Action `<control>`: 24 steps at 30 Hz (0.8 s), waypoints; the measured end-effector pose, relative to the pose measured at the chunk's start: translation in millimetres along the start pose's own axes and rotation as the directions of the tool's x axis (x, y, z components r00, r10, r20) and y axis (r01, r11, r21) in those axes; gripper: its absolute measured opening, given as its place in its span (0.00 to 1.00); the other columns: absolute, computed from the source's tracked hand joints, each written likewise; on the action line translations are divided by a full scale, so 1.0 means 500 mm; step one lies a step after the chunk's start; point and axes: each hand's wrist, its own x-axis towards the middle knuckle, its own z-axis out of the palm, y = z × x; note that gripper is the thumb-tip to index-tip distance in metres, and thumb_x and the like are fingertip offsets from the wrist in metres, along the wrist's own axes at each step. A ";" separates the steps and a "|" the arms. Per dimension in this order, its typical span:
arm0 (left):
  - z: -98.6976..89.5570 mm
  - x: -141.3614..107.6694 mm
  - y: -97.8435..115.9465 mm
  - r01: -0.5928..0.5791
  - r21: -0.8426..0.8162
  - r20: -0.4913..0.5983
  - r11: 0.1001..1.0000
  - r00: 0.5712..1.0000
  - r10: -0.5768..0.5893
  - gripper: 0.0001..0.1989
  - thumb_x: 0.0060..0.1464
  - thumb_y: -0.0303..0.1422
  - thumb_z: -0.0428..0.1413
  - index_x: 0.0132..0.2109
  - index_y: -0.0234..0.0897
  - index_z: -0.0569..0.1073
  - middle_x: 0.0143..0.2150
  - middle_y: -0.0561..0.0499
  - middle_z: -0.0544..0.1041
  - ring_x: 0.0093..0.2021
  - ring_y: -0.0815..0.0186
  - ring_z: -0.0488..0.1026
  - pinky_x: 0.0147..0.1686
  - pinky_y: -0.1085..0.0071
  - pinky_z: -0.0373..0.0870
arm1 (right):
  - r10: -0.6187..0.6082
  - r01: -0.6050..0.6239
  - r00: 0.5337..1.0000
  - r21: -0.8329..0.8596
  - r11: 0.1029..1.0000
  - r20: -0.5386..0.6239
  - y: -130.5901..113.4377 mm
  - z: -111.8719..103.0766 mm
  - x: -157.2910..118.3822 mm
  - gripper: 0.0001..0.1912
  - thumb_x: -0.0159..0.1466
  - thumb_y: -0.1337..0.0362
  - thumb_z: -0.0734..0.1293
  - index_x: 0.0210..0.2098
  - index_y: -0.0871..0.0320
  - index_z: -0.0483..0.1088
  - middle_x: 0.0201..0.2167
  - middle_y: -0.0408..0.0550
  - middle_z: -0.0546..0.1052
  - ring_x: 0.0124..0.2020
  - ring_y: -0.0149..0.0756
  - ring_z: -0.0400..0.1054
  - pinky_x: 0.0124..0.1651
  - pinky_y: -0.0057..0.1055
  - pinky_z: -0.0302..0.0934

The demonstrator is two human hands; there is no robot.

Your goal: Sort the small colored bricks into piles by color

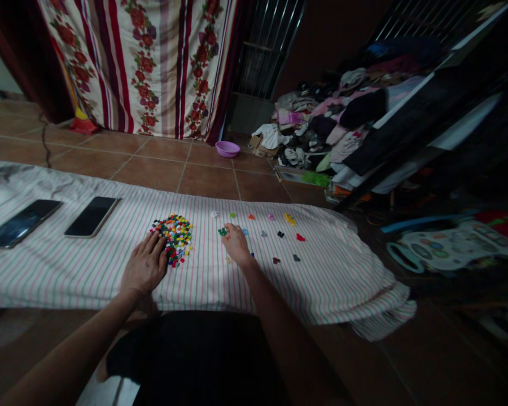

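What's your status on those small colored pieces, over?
Left hand at the mixed pile. Right hand at green pieces, grip unclear. Light-blue pieces close beside right hand.

home: flowered curtain (152,70), heaped clothes (322,121)

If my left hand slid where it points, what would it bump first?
Your left hand would probably meet the heap of tiny, multicoloured, plastic-looking pieces; its fingers are at the edge, maybe touching.
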 end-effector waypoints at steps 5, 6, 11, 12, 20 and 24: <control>-0.001 0.002 0.001 0.024 0.010 0.037 1.000 0.999 -0.025 0.25 0.63 0.38 0.40 0.59 0.30 0.69 0.65 0.37 0.67 0.69 0.53 0.58 0.62 0.53 0.62 | 0.002 -0.005 0.998 0.041 0.999 0.062 0.002 0.002 0.009 0.16 0.59 0.75 0.65 0.46 0.59 0.74 0.39 0.50 0.74 0.39 0.34 0.68 0.46 0.27 0.59; -0.002 0.002 0.001 0.026 0.010 0.043 1.000 0.999 -0.026 0.25 0.63 0.37 0.40 0.59 0.30 0.69 0.65 0.37 0.67 0.69 0.53 0.58 0.62 0.53 0.62 | 0.000 -0.004 0.998 0.054 0.999 0.066 0.003 0.002 0.010 0.16 0.59 0.75 0.65 0.46 0.59 0.74 0.38 0.50 0.74 0.39 0.34 0.68 0.46 0.27 0.60; -0.005 0.003 0.002 0.021 0.018 0.058 1.000 0.998 -0.022 0.25 0.64 0.37 0.40 0.59 0.28 0.69 0.65 0.36 0.67 0.69 0.52 0.57 0.62 0.52 0.63 | -0.008 0.005 1.000 0.113 0.994 0.028 0.010 0.007 0.010 0.18 0.58 0.75 0.65 0.46 0.57 0.75 0.39 0.48 0.73 0.37 0.33 0.68 0.45 0.28 0.61; -0.005 0.003 0.003 0.022 0.020 0.058 1.000 0.998 -0.023 0.25 0.64 0.37 0.40 0.59 0.29 0.69 0.65 0.36 0.67 0.69 0.52 0.57 0.62 0.52 0.63 | -0.015 0.013 1.000 0.124 0.992 0.018 0.012 0.008 0.009 0.18 0.58 0.75 0.65 0.46 0.57 0.75 0.38 0.48 0.73 0.37 0.32 0.68 0.46 0.28 0.62; -0.005 0.004 0.005 0.038 -0.003 0.044 0.999 0.998 -0.038 0.25 0.64 0.37 0.40 0.60 0.29 0.69 0.65 0.37 0.66 0.68 0.51 0.58 0.63 0.52 0.61 | -0.069 0.078 0.995 0.141 0.987 -0.068 0.016 0.008 0.001 0.16 0.58 0.73 0.64 0.45 0.56 0.75 0.38 0.47 0.73 0.36 0.34 0.68 0.47 0.32 0.63; -0.008 0.004 0.006 0.036 0.001 0.046 0.999 0.998 -0.036 0.25 0.64 0.37 0.40 0.60 0.29 0.69 0.66 0.38 0.66 0.68 0.51 0.58 0.62 0.53 0.61 | -0.095 0.108 0.988 0.102 0.989 -0.119 0.001 -0.004 -0.007 0.14 0.62 0.70 0.63 0.44 0.56 0.75 0.40 0.49 0.73 0.38 0.35 0.68 0.47 0.32 0.63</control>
